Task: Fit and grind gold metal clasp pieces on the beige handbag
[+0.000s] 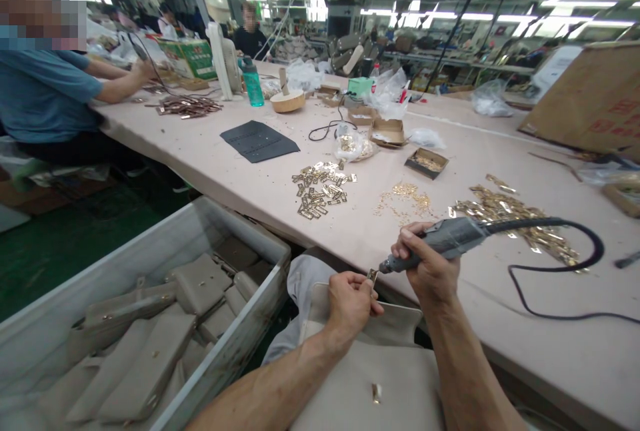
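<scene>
My right hand (431, 261) is wrapped round a grey electric screwdriver (453, 238), whose black cord curves away to the right. Its tip points left and meets a small gold metal plate (372, 275). That plate is pinched between the fingers of my left hand (353, 298), at the edge of a beige bag flap (393, 321). On my lap lies the beige handbag (367, 378), with a gold clasp piece (376, 393) on its front. Whether a screw sits at the screwdriver's tip is too small to tell.
A white bin (283, 264) at the left holds several beige bags. On the table (240, 181) are gold plates (320, 188), tiny screws (405, 199), more gold fittings (520, 214), a black sheet (260, 141) and a teal bottle (253, 84). A co-worker (45, 94) sits far left.
</scene>
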A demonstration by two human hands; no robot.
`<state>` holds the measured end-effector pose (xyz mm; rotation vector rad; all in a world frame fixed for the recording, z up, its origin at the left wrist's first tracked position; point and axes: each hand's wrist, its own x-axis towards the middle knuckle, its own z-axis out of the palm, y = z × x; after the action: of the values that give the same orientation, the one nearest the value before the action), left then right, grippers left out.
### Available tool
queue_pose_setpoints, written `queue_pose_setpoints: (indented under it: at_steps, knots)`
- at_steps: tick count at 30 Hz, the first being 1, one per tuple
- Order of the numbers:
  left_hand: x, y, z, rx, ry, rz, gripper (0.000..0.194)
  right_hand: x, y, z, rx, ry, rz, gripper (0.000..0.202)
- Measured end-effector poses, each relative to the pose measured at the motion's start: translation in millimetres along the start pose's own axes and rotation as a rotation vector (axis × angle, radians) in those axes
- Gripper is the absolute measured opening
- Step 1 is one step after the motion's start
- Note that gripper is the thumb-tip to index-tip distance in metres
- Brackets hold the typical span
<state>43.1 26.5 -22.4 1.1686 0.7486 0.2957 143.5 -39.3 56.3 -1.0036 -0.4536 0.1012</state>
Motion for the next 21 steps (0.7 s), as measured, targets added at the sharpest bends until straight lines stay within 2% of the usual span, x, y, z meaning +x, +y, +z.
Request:
queue_pose_setpoints:
  at_steps: [5, 13, 21]
  knots:
    - [1, -1, -0.1, -0.004, -0.004, 0.004, 0.011, 2, 5, 1, -0.085, -0.068, 0.005, 0.024]
    - [3, -6, -0.9, -0.021, -0.008, 0.034, 0.012, 3, 3, 8, -0.125, -0.39, 0.132, 0.028]
    - [5, -6, -0.6, -0.043, -0.003, 0.002, 0.009, 8, 4, 12, -0.175, -0.503, 0.212, 0.029]
